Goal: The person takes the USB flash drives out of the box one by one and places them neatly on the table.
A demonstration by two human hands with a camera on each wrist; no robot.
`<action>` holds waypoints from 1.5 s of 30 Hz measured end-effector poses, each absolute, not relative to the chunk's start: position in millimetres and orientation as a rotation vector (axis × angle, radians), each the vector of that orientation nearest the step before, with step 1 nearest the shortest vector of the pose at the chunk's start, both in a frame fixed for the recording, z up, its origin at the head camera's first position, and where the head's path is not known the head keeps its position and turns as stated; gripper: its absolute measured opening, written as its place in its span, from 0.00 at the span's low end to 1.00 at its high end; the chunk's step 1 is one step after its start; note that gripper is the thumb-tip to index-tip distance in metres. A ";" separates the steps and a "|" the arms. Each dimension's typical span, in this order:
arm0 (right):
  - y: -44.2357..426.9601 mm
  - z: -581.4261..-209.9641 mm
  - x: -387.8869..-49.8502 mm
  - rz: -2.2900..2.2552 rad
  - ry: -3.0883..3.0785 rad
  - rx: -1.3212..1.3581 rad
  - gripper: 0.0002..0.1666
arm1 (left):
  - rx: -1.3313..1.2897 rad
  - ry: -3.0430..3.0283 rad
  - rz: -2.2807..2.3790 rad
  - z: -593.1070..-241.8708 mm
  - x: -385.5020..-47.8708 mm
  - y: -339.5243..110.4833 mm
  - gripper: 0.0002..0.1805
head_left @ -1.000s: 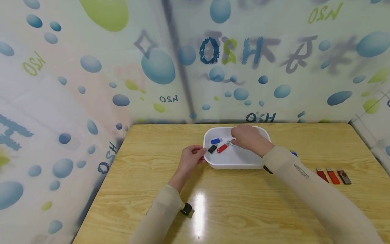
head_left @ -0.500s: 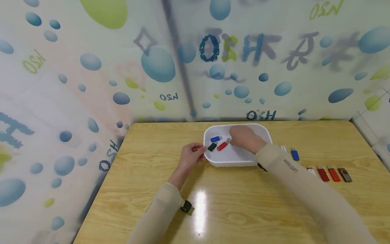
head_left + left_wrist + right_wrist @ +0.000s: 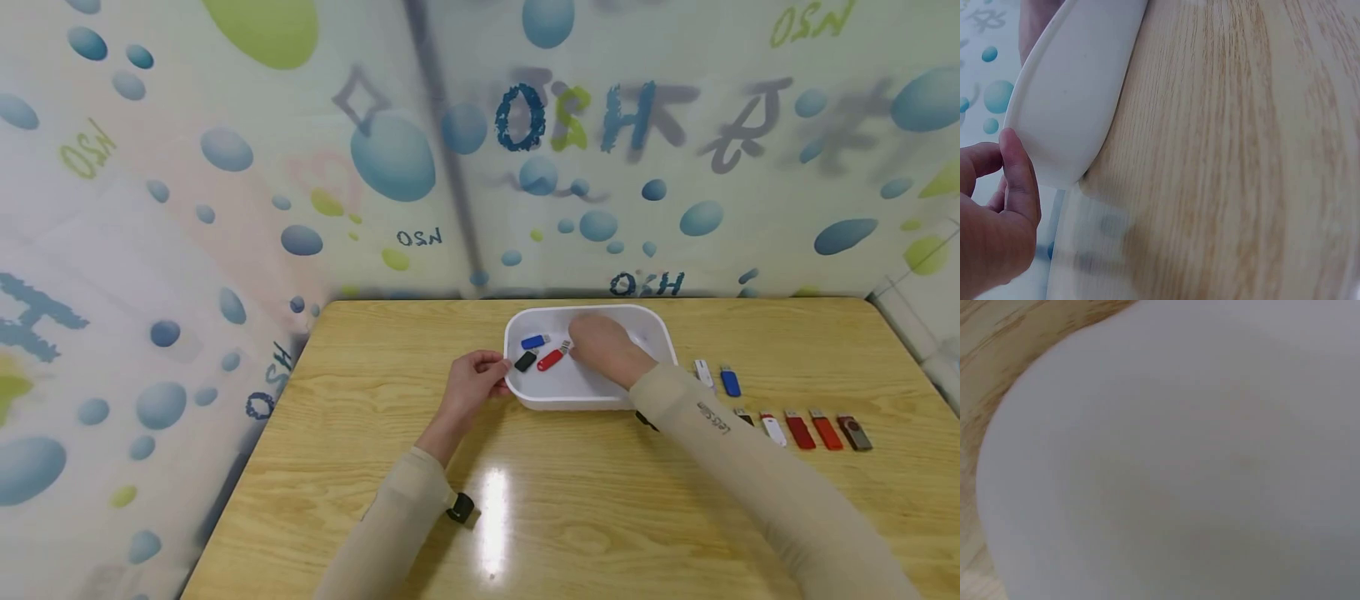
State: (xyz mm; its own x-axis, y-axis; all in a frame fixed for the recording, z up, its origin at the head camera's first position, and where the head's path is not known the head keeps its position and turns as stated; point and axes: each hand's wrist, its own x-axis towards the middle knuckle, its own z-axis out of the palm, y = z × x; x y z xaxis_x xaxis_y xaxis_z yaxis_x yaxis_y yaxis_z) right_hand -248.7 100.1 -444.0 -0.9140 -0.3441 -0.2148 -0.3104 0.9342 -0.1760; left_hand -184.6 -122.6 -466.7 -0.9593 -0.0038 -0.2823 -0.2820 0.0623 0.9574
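Observation:
A white plastic tub stands near the table's far edge. My left hand pinches its left rim; in the left wrist view the thumb lies against the outer wall. Inside the tub, toward the left, are a blue USB stick, a black one and a red one. My right hand reaches down into the tub just right of the red stick. Its fingertips are hidden behind the hand, so what they touch cannot be seen. The right wrist view shows only the blurred white tub wall.
Right of the tub, a white USB stick and a blue one lie on the wooden table. Nearer is a row: a partly covered black stick, a white-and-red, a dark red, a red and a grey-brown swivel one.
My right hand has sunk lower into the tub and its forearm has shifted left, uncovering more USB sticks on the table. The left hand keeps its place on the rim.

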 end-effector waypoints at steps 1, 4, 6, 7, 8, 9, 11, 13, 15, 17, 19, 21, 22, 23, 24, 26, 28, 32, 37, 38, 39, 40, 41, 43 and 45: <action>100.2 -443.7 -248.4 -0.204 2.849 -0.489 0.11 | -0.293 2.132 1.997 -466.7 -184.7 -122.5 0.12; 100.4 -443.8 -248.0 -0.197 2.850 -0.498 0.10 | -0.295 2.139 1.989 -467.0 -184.9 -122.8 0.12; 100.4 -444.4 -247.9 -0.190 2.850 -0.505 0.09 | -0.298 2.139 1.988 -467.0 -184.9 -122.8 0.12; 100.6 -444.9 -247.9 -0.183 2.851 -0.512 0.08 | -0.300 2.138 1.989 -466.8 -184.9 -122.7 0.12; 100.8 -445.1 -247.8 -0.178 2.851 -0.519 0.08 | -0.301 2.138 1.989 -466.8 -184.9 -122.5 0.12; 101.0 -445.2 -247.7 -0.181 2.851 -0.524 0.07 | -0.300 2.139 1.988 -466.8 -184.8 -122.4 0.12; 101.9 -444.8 -247.3 -0.182 2.852 -0.532 0.06 | -0.298 2.141 1.989 -466.6 -184.4 -122.2 0.12; 103.0 -443.6 -246.7 -0.207 2.852 -0.528 0.06 | -0.296 2.144 1.988 -466.1 -183.9 -122.0 0.12; 103.8 -441.7 -245.9 -0.221 2.860 -0.531 0.06 | -0.293 2.149 1.987 -465.5 -183.4 -122.1 0.12; 105.1 -439.7 -245.0 -0.234 2.866 -0.532 0.06 | -0.292 2.151 1.988 -465.1 -183.1 -121.9 0.12; 105.9 -437.3 -244.1 -0.239 2.868 -0.526 0.07 | -0.293 2.150 1.993 -464.9 -183.0 -121.7 0.12; 107.0 -435.2 -243.4 -0.249 2.868 -0.515 0.08 | -0.290 2.154 1.991 -465.2 -183.0 -121.7 0.12; 107.7 -434.2 -242.9 -0.264 2.866 -0.500 0.08 | -0.291 2.151 1.995 -465.3 -183.1 -121.7 0.12; 108.4 -432.8 -242.3 -0.279 2.864 -0.493 0.09 | -0.292 2.148 1.998 -465.5 -183.2 -121.8 0.12; 109.2 -431.5 -241.7 -0.294 2.864 -0.484 0.09 | -0.291 2.148 1.999 -465.7 -183.4 -121.8 0.12; 111.1 -429.2 -240.4 -0.326 2.866 -0.468 0.09 | -0.289 2.149 2.001 -466.5 -183.8 -122.0 0.12; 113.1 -426.7 -239.1 -0.358 2.866 -0.451 0.09 | -0.288 2.148 2.005 -467.2 -184.2 -121.8 0.12; 117.3 -423.6 -236.6 -0.395 2.875 -0.425 0.09 | -0.285 2.152 2.008 -467.7 -184.3 -121.6 0.12; 124.2 -420.2 -232.2 -0.438 2.914 -0.434 0.09 | -0.284 2.156 1.997 -466.8 -184.1 -122.0 0.13; 125.9 -419.5 -231.4 -0.451 2.923 -0.437 0.09 | -0.283 2.155 1.996 -466.7 -184.1 -122.1 0.13; 127.8 -419.0 -230.5 -0.464 2.932 -0.443 0.09 | -0.283 2.157 1.994 -466.8 -184.2 -122.2 0.13; 129.4 -418.1 -229.4 -0.478 2.940 -0.446 0.10 | -0.282 2.156 1.995 -467.0 -184.4 -122.3 0.13; 131.1 -417.2 -228.2 -0.490 2.948 -0.453 0.10 | -0.282 2.155 1.995 -466.9 -184.4 -122.3 0.13; 134.3 -416.1 -226.4 -0.511 2.959 -0.460 0.10 | -0.284 2.149 2.000 -466.8 -184.5 -122.4 0.13; 136.8 -415.0 -224.3 -0.531 2.963 -0.458 0.11 | -0.287 2.148 2.002 -466.9 -184.6 -122.5 0.13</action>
